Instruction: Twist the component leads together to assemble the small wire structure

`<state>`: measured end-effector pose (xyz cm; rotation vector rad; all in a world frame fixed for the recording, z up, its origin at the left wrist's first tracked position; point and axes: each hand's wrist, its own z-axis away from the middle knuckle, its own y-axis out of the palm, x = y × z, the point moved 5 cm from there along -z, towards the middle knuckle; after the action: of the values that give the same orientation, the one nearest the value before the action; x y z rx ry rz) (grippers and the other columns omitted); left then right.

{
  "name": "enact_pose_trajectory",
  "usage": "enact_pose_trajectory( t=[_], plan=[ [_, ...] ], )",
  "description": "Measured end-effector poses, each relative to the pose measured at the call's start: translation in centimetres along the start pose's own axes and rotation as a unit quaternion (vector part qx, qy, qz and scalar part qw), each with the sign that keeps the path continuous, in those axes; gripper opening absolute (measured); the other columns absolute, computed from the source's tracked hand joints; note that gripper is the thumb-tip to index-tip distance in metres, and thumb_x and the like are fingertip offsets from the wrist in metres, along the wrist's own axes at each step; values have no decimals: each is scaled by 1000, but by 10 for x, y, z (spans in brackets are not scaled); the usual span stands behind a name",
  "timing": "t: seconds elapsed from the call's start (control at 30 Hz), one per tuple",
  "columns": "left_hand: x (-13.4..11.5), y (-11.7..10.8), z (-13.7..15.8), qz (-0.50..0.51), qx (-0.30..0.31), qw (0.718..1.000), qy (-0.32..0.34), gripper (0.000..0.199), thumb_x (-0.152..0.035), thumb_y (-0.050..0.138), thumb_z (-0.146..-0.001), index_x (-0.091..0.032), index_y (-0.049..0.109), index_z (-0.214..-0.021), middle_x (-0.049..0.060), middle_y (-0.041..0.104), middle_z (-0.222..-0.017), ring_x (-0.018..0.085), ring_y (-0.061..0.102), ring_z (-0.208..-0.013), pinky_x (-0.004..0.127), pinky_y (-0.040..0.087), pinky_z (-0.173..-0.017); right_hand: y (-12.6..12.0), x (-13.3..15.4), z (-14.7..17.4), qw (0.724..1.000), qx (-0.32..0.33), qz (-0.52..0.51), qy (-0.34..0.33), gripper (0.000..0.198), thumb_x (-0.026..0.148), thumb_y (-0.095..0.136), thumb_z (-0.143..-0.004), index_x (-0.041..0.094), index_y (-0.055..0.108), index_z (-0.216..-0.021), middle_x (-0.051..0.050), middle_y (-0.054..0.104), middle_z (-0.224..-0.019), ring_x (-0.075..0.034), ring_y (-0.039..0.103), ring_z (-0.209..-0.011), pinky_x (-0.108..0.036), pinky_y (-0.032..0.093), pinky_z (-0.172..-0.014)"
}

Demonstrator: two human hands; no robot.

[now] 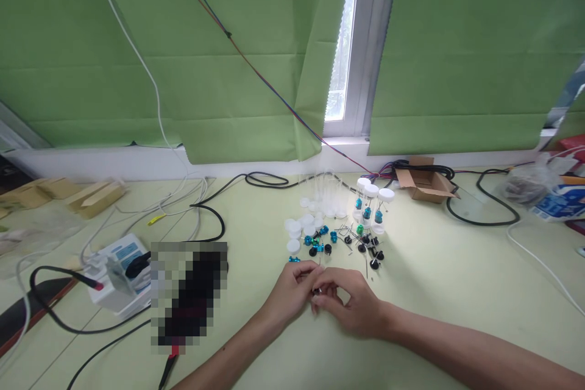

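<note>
My left hand (294, 287) and my right hand (351, 297) meet low over the table, fingertips together. Pinched between them is a small dark part (316, 291), mostly covered by the fingers, so its kind is unclear. Just beyond the hands lie several small blue metal parts (333, 236), a green one (360, 230) and black round parts with short stems (375, 264). Thin bent metal keys (366, 265) are scattered among them. White round caps (293, 247) sit to the left of the pile. Behind it stand clear tubes with white lids (386, 195), with blue parts inside.
Empty-looking clear tubes (326, 195) stand at the back. An open cardboard box (424, 183) and black cable (496, 222) lie at the back right. At left are a white power strip (119, 271), cables and a pixelated dark object (189, 298). Green blinds (247, 91) hang behind.
</note>
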<state>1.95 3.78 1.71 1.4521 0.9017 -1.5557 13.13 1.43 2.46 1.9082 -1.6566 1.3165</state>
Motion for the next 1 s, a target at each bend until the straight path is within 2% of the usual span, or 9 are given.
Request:
enact_pose_trajectory(
  t=[0.13, 0.33, 0.7, 1.0],
  plan=[
    [3, 0, 0, 1, 4, 1000, -5, 37, -40, 56, -86, -15, 60, -60, 0, 56, -54, 11, 49, -44, 21, 40, -41, -2, 1, 0, 1000, -23, 14, -3, 1, 18, 61, -84, 19, 60, -85, -1, 67, -65, -12, 51, -51, -22, 45, -52],
    [2, -1, 0, -13, -6, 1000, 2, 35, -38, 58, -85, -15, 59, -59, -2, 55, -52, 10, 47, -43, 20, 38, -42, -3, 0, -1, 999, -47, 24, -9, 11, 22, 65, -83, 19, 57, -75, 0, 65, -60, -10, 46, -46, -21, 41, -48],
    [5, -2, -1, -36, 2, 999, 18, 39, -39, 52, -90, -14, 62, -62, 1, 59, -56, 11, 50, -47, 21, 39, -45, -3, 1, -2, 1000, -23, 9, -17, 3, 19, 64, -83, 17, 64, -85, -2, 68, -69, -11, 52, -51, -22, 44, -51],
    [4, -1, -1, -32, 6, 999, 16, 38, -40, 54, -88, -14, 61, -62, 0, 57, -53, 10, 50, -44, 20, 40, -42, -2, 6, -3, 998, -20, 29, -45, 9, 14, 58, -86, 17, 63, -79, -1, 68, -68, -10, 51, -51, -21, 44, -54]
  ],
)
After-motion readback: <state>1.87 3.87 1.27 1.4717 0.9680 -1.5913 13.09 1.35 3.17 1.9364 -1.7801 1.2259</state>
